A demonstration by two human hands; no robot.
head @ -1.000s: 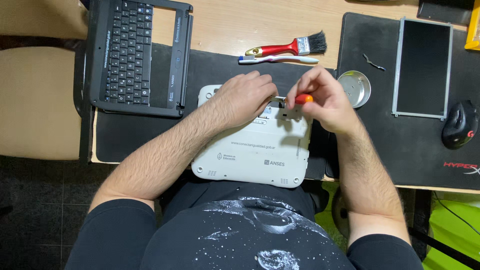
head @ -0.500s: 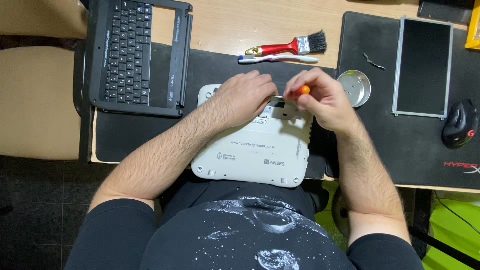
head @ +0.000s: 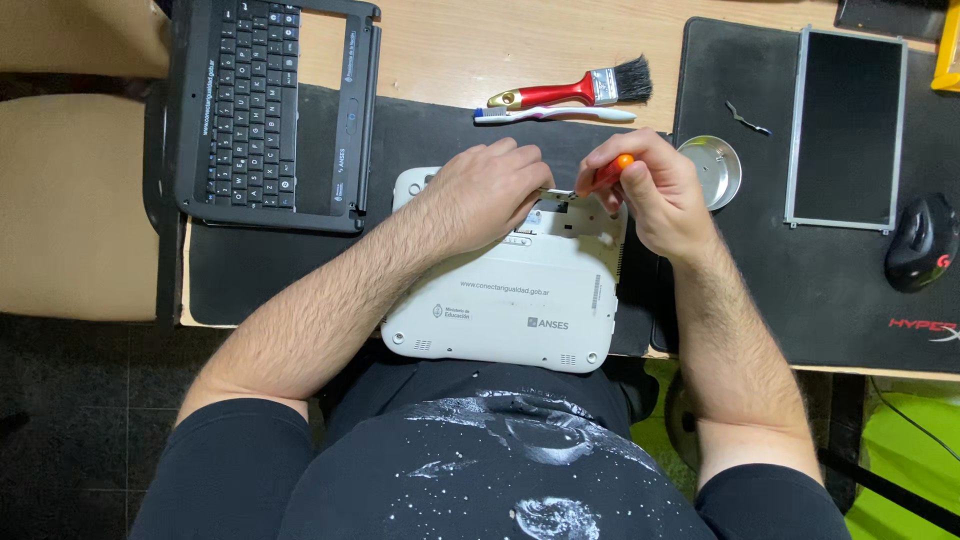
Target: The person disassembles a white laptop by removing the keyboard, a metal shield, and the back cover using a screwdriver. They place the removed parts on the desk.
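A small white laptop base lies upside down on a black mat at the desk's near edge. My left hand rests palm down on its far edge, fingers curled by an opening in the shell. My right hand grips a screwdriver with an orange handle; its thin shaft slants left and down toward that opening, close to my left fingertips. The tip is partly hidden by my fingers.
A detached black keyboard frame lies at the far left. A red-handled paintbrush and a toothbrush lie behind the laptop. A small round metal dish, a bare screen panel and a black mouse sit on the right mat.
My right hand has tilted the screwdriver, its orange handle now slightly higher and further right. My left hand has stayed on the laptop's far edge.
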